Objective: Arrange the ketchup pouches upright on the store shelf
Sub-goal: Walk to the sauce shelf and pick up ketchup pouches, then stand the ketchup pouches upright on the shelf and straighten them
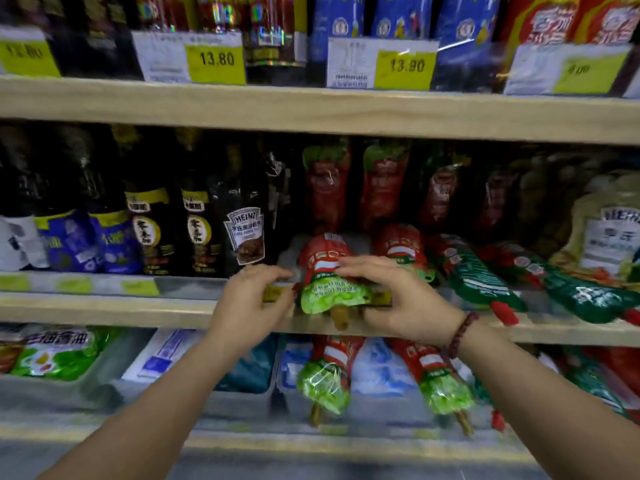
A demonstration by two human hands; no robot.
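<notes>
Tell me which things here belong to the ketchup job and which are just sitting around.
Job: lying ketchup pouch between left hand and right hand; upright pouches behind.
Bystanders: dark sauce bottles, price tags, lower-shelf tray.

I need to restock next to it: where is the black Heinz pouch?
In the head view the black Heinz pouch stands upright on the middle shelf, left of centre, between dark bottles and lying ketchup pouch.

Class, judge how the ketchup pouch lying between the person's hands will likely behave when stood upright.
The ketchup pouch looks soft and wrinkled, so it probably flexes. Its glossy film may be slippery. The pouches behind stand leaning, so it may tip without support.
</notes>
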